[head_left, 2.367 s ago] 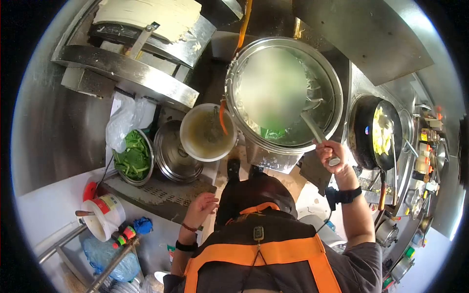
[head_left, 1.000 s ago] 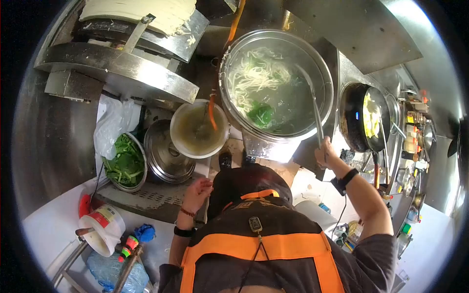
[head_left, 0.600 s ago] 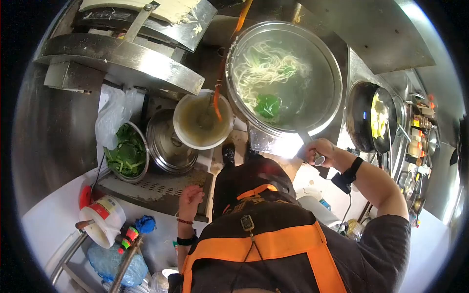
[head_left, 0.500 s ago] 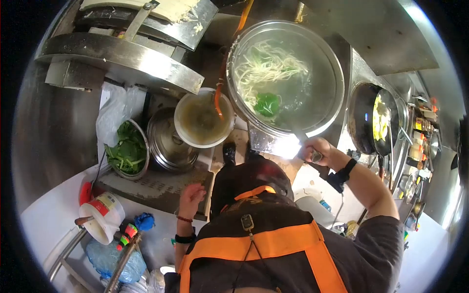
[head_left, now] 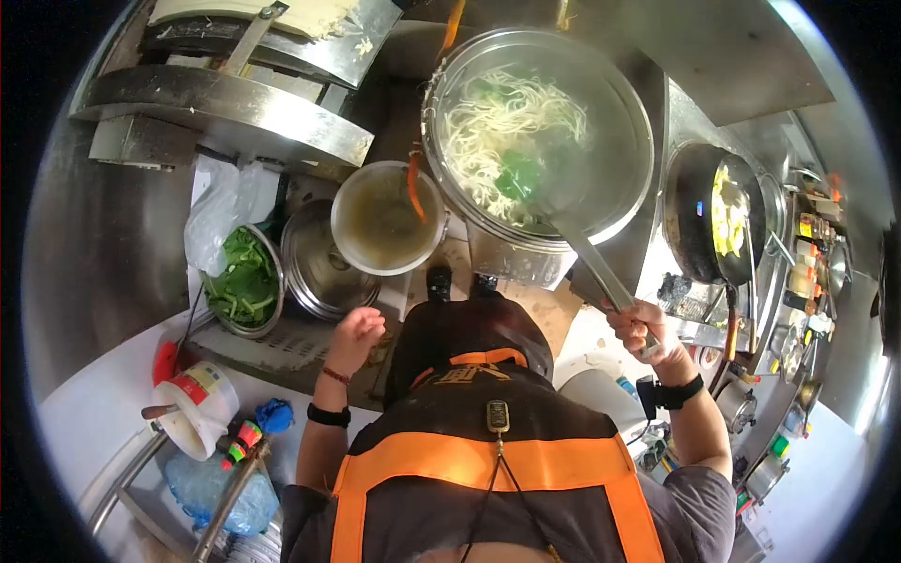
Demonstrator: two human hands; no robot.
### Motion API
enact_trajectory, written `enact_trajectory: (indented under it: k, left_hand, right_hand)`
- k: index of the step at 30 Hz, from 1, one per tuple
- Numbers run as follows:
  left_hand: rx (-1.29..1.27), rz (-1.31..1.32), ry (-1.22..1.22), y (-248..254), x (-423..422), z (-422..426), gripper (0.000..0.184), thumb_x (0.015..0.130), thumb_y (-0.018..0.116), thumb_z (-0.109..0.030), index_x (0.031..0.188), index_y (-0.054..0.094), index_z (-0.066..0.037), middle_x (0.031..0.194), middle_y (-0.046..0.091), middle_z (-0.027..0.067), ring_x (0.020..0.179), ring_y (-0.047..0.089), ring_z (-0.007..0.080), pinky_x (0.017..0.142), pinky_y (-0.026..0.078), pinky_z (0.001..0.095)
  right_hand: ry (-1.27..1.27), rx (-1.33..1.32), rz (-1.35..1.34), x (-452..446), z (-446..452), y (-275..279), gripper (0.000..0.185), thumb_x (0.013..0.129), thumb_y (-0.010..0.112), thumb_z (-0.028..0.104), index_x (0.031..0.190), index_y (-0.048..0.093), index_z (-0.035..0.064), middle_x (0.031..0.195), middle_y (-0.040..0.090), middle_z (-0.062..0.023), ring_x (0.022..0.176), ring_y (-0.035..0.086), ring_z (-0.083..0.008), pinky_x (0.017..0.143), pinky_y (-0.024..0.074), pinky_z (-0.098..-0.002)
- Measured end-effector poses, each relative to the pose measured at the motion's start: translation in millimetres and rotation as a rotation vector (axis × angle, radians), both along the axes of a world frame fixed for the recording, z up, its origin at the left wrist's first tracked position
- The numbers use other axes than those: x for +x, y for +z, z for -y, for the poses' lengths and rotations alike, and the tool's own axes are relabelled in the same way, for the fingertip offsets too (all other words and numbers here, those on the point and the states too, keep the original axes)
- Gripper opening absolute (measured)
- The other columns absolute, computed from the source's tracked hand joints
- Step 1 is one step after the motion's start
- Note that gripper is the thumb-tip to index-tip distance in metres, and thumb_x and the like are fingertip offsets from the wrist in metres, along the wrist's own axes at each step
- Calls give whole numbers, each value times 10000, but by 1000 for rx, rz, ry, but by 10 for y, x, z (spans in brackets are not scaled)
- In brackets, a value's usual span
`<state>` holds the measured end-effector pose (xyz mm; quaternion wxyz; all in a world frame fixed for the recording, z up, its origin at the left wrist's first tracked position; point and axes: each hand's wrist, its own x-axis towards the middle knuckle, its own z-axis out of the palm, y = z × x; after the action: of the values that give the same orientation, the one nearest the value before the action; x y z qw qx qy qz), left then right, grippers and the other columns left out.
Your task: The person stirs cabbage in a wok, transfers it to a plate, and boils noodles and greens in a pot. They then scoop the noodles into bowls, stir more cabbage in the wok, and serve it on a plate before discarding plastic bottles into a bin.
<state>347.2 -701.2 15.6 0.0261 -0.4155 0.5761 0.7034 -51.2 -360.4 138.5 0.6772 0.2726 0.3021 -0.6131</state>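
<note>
My right hand [head_left: 646, 332] is closed around the long flat metal handle of a utensil [head_left: 595, 266]. The utensil slants over the near rim of a large steaming pot [head_left: 648, 159]; its far end is in the water, its kind hidden. Pale noodles [head_left: 511, 108] float on the pot's left side, with green leaves [head_left: 519, 174] near the utensil's end. My left hand [head_left: 355, 336] is raised beside my body with nothing in it, fingers loosely bent and apart from the thumb. It is nearest to a lidded metal pot [head_left: 324, 267] and a white bucket of cloudy liquid [head_left: 388, 269].
A bowl of leafy greens [head_left: 242, 281] stands at the left, below a metal machine [head_left: 225, 108]. An orange hose [head_left: 414, 188] hangs into the bucket. At the right, a black wok [head_left: 690, 211] holds yellowish food, with seasoning jars [head_left: 809, 253] beyond. A tipped white tub [head_left: 195, 413] is at lower left.
My right hand has drawn back toward me and right, so more of the utensil's handle shows. My left hand has risen slightly. The noodles and leaves have shifted in the water.
</note>
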Motion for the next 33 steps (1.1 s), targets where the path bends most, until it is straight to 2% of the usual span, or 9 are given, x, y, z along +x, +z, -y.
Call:
enact_trajectory:
  k: [7, 10, 14, 17, 21, 25, 31, 32, 33]
  left_hand:
    - [36, -1, 0, -80, -15, -86, 252, 844, 628, -84, 1063, 564, 24, 1010, 659, 115, 933, 628, 149, 815, 495, 273]
    - [-95, 56, -94, -107, 149, -134, 250, 842, 631, -89, 1064, 568, 7, 1018, 663, 130, 932, 642, 173, 811, 502, 290]
    - [-203, 88, -162, -79, 360, -155, 242, 850, 626, -92, 1070, 568, -10, 1003, 663, 133, 931, 647, 191, 796, 511, 310]
    - [-132, 62, -78, -310, 649, -170, 234, 857, 625, -84, 1069, 559, -11, 983, 654, 124, 922, 639, 185, 784, 506, 302]
    - [-50, 42, 13, -516, 912, -131, 223, 858, 621, -86, 1058, 557, -10, 954, 650, 102, 888, 625, 159, 772, 498, 286]
    - [-66, 85, -12, -783, 956, -40, 220, 846, 633, -100, 1037, 569, -11, 919, 656, 83, 854, 619, 137, 758, 496, 275]
    - [-78, 17, 30, -485, 677, 117, 224, 827, 652, -93, 1019, 580, -2, 917, 665, 88, 811, 626, 131, 745, 499, 265]
    - [-93, 3, 27, -542, 682, 136, 225, 829, 651, -93, 1021, 580, 0, 919, 665, 89, 812, 627, 131, 743, 501, 265]
    - [-110, -11, 25, -598, 693, 163, 225, 831, 650, -92, 1022, 579, 2, 920, 666, 91, 813, 628, 131, 742, 502, 265]
  right_hand:
    - [547, 628, -985, 396, 263, 629, 301, 856, 459, -16, 1152, 411, 7, 654, 400, -24, 450, 409, -93, 357, 325, -244]
    - [279, 483, -896, 311, -312, -611, 352, 864, 536, 86, 1187, 403, 129, 687, 480, -66, 434, 458, -160, 360, 373, -330]
    - [384, 440, -1119, 295, 243, -1536, 386, 848, 539, 65, 1192, 368, 32, 763, 516, -112, 506, 503, -195, 414, 421, -358]
    - [446, 426, -971, 620, 1387, -700, 328, 816, 501, -39, 1116, 370, -9, 695, 471, -91, 554, 514, -180, 421, 427, -327]
    - [74, 155, -429, 505, 1311, -694, 198, 823, 516, -21, 1011, 454, -11, 639, 417, -27, 515, 426, -106, 418, 362, -255]
    - [-77, 63, -314, 547, 762, -550, 222, 834, 533, -2, 1048, 472, -7, 695, 441, -30, 502, 386, -83, 420, 343, -212]
    - [370, 504, -1113, 767, 704, 106, 155, 896, 507, 97, 1031, 492, 23, 692, 447, -21, 488, 394, -85, 387, 327, -214]
    - [418, 628, -1294, 795, 612, -101, 222, 922, 515, 310, 971, 495, 94, 684, 453, -19, 468, 392, -106, 385, 308, -237]
    - [333, 604, -1266, 733, 524, -483, 190, 913, 515, 241, 1003, 467, 81, 684, 447, -17, 470, 410, -111, 388, 341, -254]
